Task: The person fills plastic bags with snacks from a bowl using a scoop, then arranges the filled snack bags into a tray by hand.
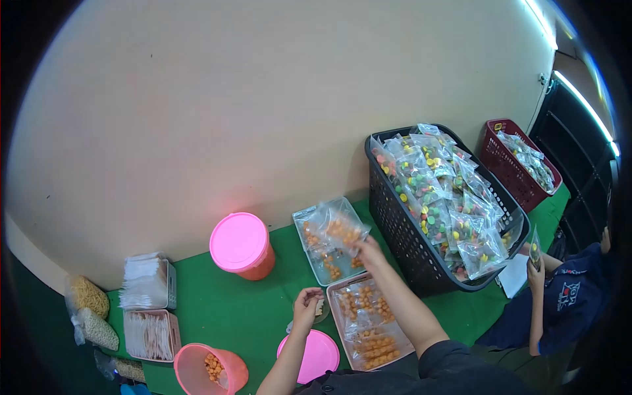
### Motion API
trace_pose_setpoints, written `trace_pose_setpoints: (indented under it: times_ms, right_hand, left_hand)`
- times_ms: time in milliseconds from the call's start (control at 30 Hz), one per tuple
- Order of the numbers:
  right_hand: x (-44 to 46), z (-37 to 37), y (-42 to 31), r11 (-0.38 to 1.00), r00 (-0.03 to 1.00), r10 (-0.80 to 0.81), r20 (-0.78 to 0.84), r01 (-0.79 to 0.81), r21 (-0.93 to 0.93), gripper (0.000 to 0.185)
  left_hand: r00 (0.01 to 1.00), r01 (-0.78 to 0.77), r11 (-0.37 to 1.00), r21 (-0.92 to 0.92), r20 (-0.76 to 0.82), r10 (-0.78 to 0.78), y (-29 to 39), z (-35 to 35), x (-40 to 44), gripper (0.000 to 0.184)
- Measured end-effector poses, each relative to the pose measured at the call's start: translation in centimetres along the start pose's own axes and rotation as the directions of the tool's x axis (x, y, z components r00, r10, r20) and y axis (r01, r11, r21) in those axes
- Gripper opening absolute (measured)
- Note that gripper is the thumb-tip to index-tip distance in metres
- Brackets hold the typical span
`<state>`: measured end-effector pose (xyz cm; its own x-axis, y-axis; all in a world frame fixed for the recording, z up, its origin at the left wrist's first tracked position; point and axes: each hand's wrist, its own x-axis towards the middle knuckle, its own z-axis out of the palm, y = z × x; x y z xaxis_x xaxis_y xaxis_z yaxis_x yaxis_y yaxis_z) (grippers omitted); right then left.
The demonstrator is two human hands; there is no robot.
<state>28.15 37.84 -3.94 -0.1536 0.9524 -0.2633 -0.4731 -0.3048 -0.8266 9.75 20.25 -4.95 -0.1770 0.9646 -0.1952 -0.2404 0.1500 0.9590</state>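
Note:
My right hand (370,255) is closed on a clear plastic bag of orange balls (343,230), held over a light blue tray (324,270) with more such bags. My left hand (307,304) is at the left of a pink tray (334,309), its fingers bent together; what they hold, if anything, is too small to make out. Filled bags (368,316) of orange balls lie in the pink tray. A small round container (320,313) sits beside my left hand, partly hidden.
A black basket (421,247) heaped with candy bags stands right, a maroon basket (520,181) behind it. A lidded pink tub (242,247), open tub (230,372), pink lid (316,355) and white-packet trays (172,283) are left. A person (566,296) holds a bag at right.

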Motion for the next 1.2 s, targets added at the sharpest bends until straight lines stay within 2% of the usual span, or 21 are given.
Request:
trace_pose_setpoints:
  times_ms: [33, 67, 100, 133, 167, 200, 233, 267, 333, 467, 533, 667, 733, 767, 867, 933, 967, 1033, 1133, 1167, 1200]
  right_hand:
    - [0.9, -0.3, 2.6, 1.000, 1.000, -0.001, 0.000, 0.001, 0.011, 0.042]
    - [1.6, -0.5, 5.0, 0.956, 0.989, 0.040, -0.145, -0.080, -0.283, 0.049]
    - [1.6, -0.7, 6.6, 0.821, 0.956, 0.036, -0.292, -0.195, -0.537, 0.056]
    - [1.0, -0.9, 7.1, 0.825, 0.956, 0.039, -0.291, -0.195, -0.530, 0.056]
    - [0.6, -1.2, 7.4, 0.588, 0.966, -0.173, -0.194, -0.057, -0.807, 0.063]
    - [0.3, -0.8, 7.4, 0.252, 0.942, -0.336, -0.025, 0.065, -0.965, 0.071]
    - [-0.7, 0.1, 6.4, 0.162, 0.946, -0.322, -0.030, 0.024, -0.986, 0.066]
    - [-1.2, 0.9, 5.6, 0.168, 0.947, -0.320, -0.028, 0.028, -0.985, 0.066]
    - [-1.4, 1.0, 4.9, -0.099, 0.954, -0.301, -0.004, -0.036, -0.994, 0.054]
    - [1.2, -0.9, 7.3, -0.147, 0.982, -0.188, 0.018, -0.010, -0.989, 0.040]
    - [1.5, -1.5, 7.1, -0.113, 0.995, -0.091, 0.035, 0.024, -0.993, 0.035]
    - [0.2, -1.7, 5.1, -0.146, 1.000, -0.008, 0.030, 0.028, -0.989, 0.026]
    - [1.1, -2.7, 6.2, 0.080, 0.985, -0.151, 0.082, 0.095, -0.992, 0.016]
    - [1.7, -3.2, 6.5, 0.079, 0.985, -0.153, 0.081, 0.094, -0.992, 0.016]
    - [2.9, -4.0, 6.6, 0.195, 1.000, -0.017, -0.004, 0.000, -0.981, 0.009]
    - [3.2, -4.3, 6.4, 0.407, 0.991, -0.079, 0.109, 0.131, -0.904, 0.015]
    - [3.3, -4.3, 6.5, 0.407, 0.991, -0.075, 0.109, 0.130, -0.904, 0.015]
    - [3.2, -4.0, 6.4, 0.186, 0.991, -0.013, 0.134, 0.134, -0.973, 0.017]
    - [2.2, -3.4, 6.9, 0.092, 0.990, -0.040, 0.133, 0.136, -0.986, 0.016]
    - [2.0, -3.4, 6.7, 0.012, 0.977, -0.062, 0.202, 0.203, -0.979, 0.021]
    - [1.7, -3.3, 6.4, 0.011, 0.978, -0.058, 0.202, 0.202, -0.979, 0.021]
  left_hand:
    - [1.000, -0.009, 1.000, 0.001, 0.002, 0.009, -0.1, -0.3, 0.1, 0.018]
    - [1.000, -0.016, 1.000, 0.002, 0.006, 0.016, -0.3, -0.5, 0.0, 0.019]
    - [1.000, -0.014, 1.000, 0.011, 0.008, 0.014, -0.4, -0.6, -0.2, 0.019]
    - [1.000, -0.004, 1.000, 0.014, -0.007, 0.004, -0.5, -0.8, -0.6, 0.019]
    - [1.000, 0.002, 1.000, 0.017, -0.025, -0.001, -0.4, -1.0, -0.7, 0.020]
    - [1.000, -0.005, 1.000, 0.026, -0.031, 0.005, -0.5, -1.3, -0.8, 0.020]
    - [0.999, 0.015, 0.999, 0.048, -0.049, -0.012, -0.6, -1.6, -1.0, 0.020]
    - [0.997, 0.039, 0.997, 0.069, -0.067, -0.034, -0.8, -1.9, -1.2, 0.020]
    - [0.997, 0.031, 0.997, 0.064, -0.071, -0.027, -1.1, -2.4, -1.2, 0.020]
    - [0.993, 0.045, 0.998, 0.032, -0.106, -0.041, -1.4, -2.3, -1.1, 0.020]
    - [0.993, 0.053, 0.998, 0.026, -0.105, -0.050, -1.4, -2.1, -1.1, 0.020]
    - [0.991, 0.075, 0.997, 0.020, -0.114, -0.072, -1.7, -2.1, -0.9, 0.020]
    - [0.991, 0.078, 0.997, 0.008, -0.114, -0.076, -1.7, -1.9, -0.7, 0.020]
    - [0.990, 0.076, 0.997, 0.007, -0.117, -0.075, -1.6, -1.8, -0.6, 0.020]
    - [0.991, 0.072, 0.997, 0.026, -0.115, -0.068, -1.2, -1.8, -0.6, 0.020]
    - [0.992, 0.067, 0.997, 0.043, -0.113, -0.062, -1.2, -2.1, -0.6, 0.019]
    - [0.992, 0.060, 0.997, 0.041, -0.117, -0.055, -1.3, -2.3, -0.5, 0.019]
    - [0.992, 0.053, 0.998, 0.038, -0.117, -0.048, -1.2, -2.4, -0.5, 0.018]
    - [0.990, 0.055, 0.998, 0.014, -0.132, -0.052, -1.0, -2.3, -0.5, 0.018]
    - [0.990, 0.058, 0.998, 0.011, -0.131, -0.056, -0.9, -2.3, -0.5, 0.018]
    - [0.989, 0.065, 0.998, 0.008, -0.131, -0.063, -0.9, -2.2, -0.7, 0.017]
